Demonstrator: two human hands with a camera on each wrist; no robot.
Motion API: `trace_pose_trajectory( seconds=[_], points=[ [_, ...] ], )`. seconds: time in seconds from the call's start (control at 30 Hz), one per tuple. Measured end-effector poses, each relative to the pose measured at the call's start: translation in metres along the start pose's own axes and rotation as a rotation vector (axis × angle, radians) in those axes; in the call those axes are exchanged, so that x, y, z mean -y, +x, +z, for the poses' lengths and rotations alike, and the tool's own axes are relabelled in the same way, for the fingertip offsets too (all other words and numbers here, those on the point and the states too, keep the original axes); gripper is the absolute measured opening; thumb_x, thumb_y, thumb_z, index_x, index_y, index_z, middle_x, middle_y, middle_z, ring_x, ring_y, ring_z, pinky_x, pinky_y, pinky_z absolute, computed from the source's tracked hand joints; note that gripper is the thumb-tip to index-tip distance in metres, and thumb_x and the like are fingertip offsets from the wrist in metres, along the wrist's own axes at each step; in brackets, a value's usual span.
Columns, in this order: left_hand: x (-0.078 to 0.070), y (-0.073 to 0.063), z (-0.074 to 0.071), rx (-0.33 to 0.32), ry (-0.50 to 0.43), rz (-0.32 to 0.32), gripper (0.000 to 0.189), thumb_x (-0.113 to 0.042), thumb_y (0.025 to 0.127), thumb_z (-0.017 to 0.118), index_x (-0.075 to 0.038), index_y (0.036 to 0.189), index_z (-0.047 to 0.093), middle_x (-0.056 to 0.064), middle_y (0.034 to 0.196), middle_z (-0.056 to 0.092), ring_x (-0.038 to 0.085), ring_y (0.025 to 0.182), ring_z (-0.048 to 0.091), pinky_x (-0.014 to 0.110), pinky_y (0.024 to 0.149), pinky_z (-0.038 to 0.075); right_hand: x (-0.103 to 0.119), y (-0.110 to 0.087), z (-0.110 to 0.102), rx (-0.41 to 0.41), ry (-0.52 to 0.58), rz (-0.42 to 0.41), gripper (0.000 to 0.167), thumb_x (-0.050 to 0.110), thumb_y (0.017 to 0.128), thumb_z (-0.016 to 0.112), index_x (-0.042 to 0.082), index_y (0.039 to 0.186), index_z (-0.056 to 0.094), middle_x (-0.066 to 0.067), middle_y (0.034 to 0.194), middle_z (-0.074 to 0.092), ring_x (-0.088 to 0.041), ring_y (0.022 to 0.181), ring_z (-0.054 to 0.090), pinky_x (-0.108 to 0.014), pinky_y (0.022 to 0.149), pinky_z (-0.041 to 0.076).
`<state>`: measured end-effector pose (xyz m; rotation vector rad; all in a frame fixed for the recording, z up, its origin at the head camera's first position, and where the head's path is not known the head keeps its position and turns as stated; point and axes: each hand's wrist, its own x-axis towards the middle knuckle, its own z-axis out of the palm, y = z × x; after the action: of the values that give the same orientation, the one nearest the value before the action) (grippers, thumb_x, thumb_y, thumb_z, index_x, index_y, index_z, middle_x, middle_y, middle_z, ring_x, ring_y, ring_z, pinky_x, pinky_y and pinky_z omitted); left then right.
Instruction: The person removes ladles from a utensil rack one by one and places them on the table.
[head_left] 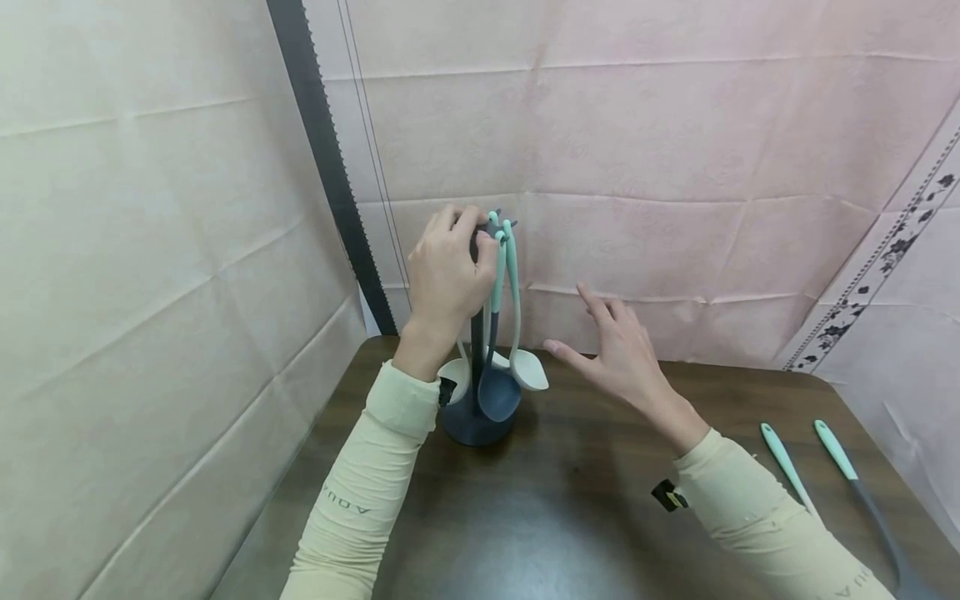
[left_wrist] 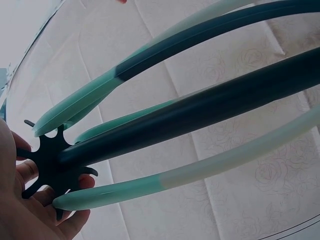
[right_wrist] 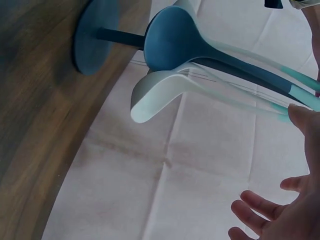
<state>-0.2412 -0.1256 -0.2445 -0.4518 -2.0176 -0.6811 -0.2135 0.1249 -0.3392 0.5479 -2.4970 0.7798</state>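
A dark blue utensil stand [head_left: 474, 429] rises from a round base near the table's back edge. My left hand [head_left: 450, 271] grips its top, with fingers curled about the star-shaped hook piece [left_wrist: 47, 160]. Several utensils with mint-green handles hang from the hooks around the post [left_wrist: 210, 110]. Among them are a dark blue spoon [right_wrist: 172, 40] and a white ladle [right_wrist: 156, 94], their heads hanging down over the base. My right hand [head_left: 622, 354] is held in the air to the right of the stand, fingers spread and thumb toward the ladle, holding nothing.
At the right of the brown wooden table [head_left: 487, 533] lie two more mint-handled utensils: one handle [head_left: 783, 458] is partly behind my right sleeve, the other has a dark blue shaft [head_left: 873, 504]. Pale creased cloth [head_left: 637, 150] hangs behind the table and along its left side.
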Motion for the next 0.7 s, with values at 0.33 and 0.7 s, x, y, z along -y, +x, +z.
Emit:
trace_pose_trajectory(
  seconds=[0.33,0.7],
  points=[
    [0.0,0.001,0.001,-0.012,-0.005,0.008,0.036,-0.026,0.098,0.045,-0.01,0.11,0.075,0.008,0.114,0.071,0.024,0.095,0.062,0.039,0.07,0.053,0.016,0.006,0.003,-0.052,0.055,-0.06,0.091,0.049,0.093,0.078,0.023,0.167,0.034,-0.02,0.128,0.061,-0.037,0.115,0.059,-0.069,0.098,0.041],
    [0.0,0.002,0.001,-0.008,0.005,0.013,0.037,-0.027,0.098,0.045,-0.01,0.111,0.075,0.008,0.114,0.07,0.024,0.093,0.062,0.039,0.068,0.053,0.037,0.013,0.001,-0.117,0.126,-0.147,0.082,0.037,0.095,0.079,0.02,0.164,0.039,-0.013,0.114,0.066,-0.032,0.103,0.065,-0.052,0.084,0.054]
  ],
)
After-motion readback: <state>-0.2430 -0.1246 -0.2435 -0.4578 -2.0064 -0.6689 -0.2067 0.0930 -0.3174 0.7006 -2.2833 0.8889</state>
